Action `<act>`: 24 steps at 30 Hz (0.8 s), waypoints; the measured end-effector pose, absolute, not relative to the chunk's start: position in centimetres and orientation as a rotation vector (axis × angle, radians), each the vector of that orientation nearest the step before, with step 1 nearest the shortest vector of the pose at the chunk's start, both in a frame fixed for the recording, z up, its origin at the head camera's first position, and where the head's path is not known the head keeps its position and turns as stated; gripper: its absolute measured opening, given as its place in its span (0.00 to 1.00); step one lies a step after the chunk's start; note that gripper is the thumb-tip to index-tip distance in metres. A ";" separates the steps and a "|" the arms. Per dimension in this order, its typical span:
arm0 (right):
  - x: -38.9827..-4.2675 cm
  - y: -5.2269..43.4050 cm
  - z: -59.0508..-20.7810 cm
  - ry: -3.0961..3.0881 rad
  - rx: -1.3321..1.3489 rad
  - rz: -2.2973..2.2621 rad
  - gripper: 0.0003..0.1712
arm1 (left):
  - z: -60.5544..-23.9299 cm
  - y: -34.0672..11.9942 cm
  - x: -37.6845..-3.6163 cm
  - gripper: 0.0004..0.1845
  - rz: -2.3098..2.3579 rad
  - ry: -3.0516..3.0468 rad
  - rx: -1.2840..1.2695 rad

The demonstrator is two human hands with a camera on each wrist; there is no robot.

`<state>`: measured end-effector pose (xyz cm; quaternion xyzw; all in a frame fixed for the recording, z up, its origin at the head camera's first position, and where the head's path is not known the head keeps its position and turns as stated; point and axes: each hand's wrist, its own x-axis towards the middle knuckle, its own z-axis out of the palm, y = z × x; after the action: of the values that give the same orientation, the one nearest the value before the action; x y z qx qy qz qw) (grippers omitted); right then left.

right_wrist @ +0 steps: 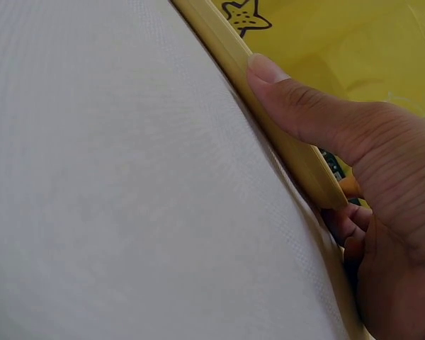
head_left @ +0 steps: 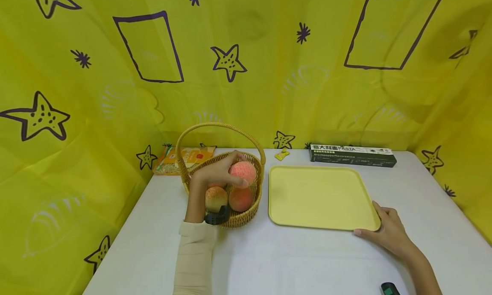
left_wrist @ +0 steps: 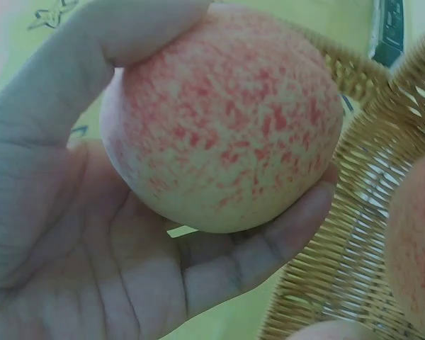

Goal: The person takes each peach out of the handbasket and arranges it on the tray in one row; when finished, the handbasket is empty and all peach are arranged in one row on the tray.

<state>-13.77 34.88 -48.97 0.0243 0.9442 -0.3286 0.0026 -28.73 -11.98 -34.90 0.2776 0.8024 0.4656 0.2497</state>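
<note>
In the head view my left hand (head_left: 216,172) holds a pink-speckled peach (head_left: 244,173) over the wicker basket (head_left: 240,220). Thumb and fingers curl around opposite sides of this peach (left_wrist: 230,120) in the left wrist view. Inside the basket lie a yellowish peach (head_left: 216,198) and a redder peach (head_left: 240,200); another pinkish one is mostly hidden under the hand. To the right, a yellow tray (head_left: 315,197) lies flat on the table. My right hand (head_left: 391,232) grips its near right corner, the thumb (right_wrist: 297,106) against the rim and other fingers partly hidden around the corner.
A dark pasta box (head_left: 351,155) lies behind the tray. A small yellow packet (head_left: 282,154) sits between basket and box. Behind the basket's left side is an orange and clear food bag (head_left: 164,163). The basket's tall handle (head_left: 221,124) arches above the left hand. Yellow curtains enclose the table.
</note>
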 end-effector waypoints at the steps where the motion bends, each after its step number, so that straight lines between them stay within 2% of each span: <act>1: -13.8 34.9 -49.0 2.962 0.076 -1.028 0.68 | -34.8 -11.9 -28.5 0.33 1.261 2.181 0.771; 12: -13.8 34.8 -49.1 2.969 0.061 -1.034 0.67 | -34.3 -10.5 -27.2 0.28 1.190 2.119 0.997; 24: -13.6 34.9 -49.0 2.969 0.057 -1.046 0.67 | -34.1 -8.0 -25.8 0.29 1.163 2.038 1.081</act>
<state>-13.55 34.88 -48.97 0.0183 0.9430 -0.3323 -0.0034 -25.79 -8.02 -34.13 0.4022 0.7584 0.4326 0.2755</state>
